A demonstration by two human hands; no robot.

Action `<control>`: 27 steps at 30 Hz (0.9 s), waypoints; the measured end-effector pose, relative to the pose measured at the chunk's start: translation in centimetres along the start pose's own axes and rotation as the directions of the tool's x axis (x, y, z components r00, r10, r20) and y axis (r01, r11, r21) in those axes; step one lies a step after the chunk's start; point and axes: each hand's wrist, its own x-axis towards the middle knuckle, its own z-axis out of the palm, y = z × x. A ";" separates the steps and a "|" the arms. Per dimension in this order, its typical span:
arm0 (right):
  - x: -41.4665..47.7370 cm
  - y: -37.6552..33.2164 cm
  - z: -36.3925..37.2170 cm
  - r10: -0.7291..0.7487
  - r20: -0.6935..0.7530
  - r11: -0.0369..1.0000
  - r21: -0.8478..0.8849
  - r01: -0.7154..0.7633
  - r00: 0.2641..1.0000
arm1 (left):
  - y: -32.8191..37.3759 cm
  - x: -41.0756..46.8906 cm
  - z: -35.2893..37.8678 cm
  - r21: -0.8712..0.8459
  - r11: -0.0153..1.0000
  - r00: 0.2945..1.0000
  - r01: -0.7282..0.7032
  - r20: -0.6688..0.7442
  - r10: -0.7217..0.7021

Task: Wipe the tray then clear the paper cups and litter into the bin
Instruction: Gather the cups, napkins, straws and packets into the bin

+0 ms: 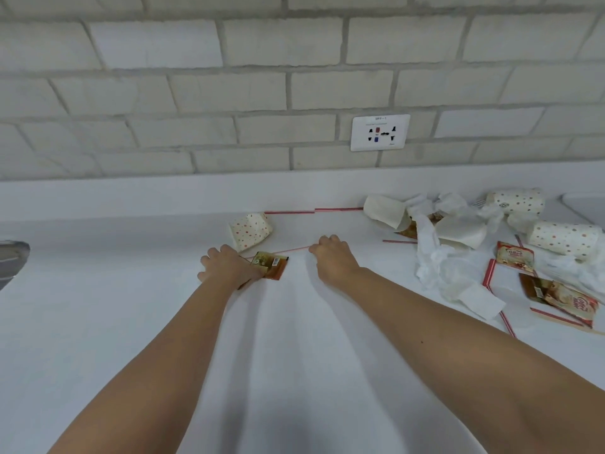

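While both arms reach out over the white counter [294, 342], the left hand [229, 268] holds a brown sachet [273, 263], which sticks out from under its thumb side. The right hand [334, 258] has its fingers curled down at the end of a thin red straw [291, 250]. Whether it already pinches the straw, I cannot tell. Just beyond the sachet a crushed paper cup [250, 230] lies on its side. The main heap of litter [451, 231], made up of more cups, tissue, sachets and straws, sits well apart to the right against the wall. No bin is in view. All of this should weigh almost nothing. The sachet is likely slick foil lying flat, so it is best slid to lift an edge and then pinched. The straw is stiff but thin and rolls easily, so a fingertip pinch near one end suits it. The cup is soft card, already dented, and can simply be squeezed round its wall. The tissue will probably bunch up and drag small scraps along with it.
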 end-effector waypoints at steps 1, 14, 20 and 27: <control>0.3 -0.2 -0.1 -0.001 0.014 1.000 -0.006 0.001 1.000 | -0.1 0.3 -0.1 -0.004 1.000 1.000 -0.003 0.013 0.003; 0.7 -2.4 -1.3 0.008 0.308 0.994 0.104 -0.042 0.951 | -1.2 1.4 -1.0 -0.224 0.975 0.988 0.008 0.153 0.027; 0.2 -4.7 -0.9 -0.046 0.274 0.990 0.144 0.006 0.961 | 0.2 0.1 -0.4 -0.482 0.875 0.971 0.043 0.226 0.076; 1.2 -4.4 -0.9 -0.017 0.358 0.999 0.050 -0.001 0.933 | 0.4 -0.3 -0.5 -0.346 0.938 0.932 0.001 0.342 0.125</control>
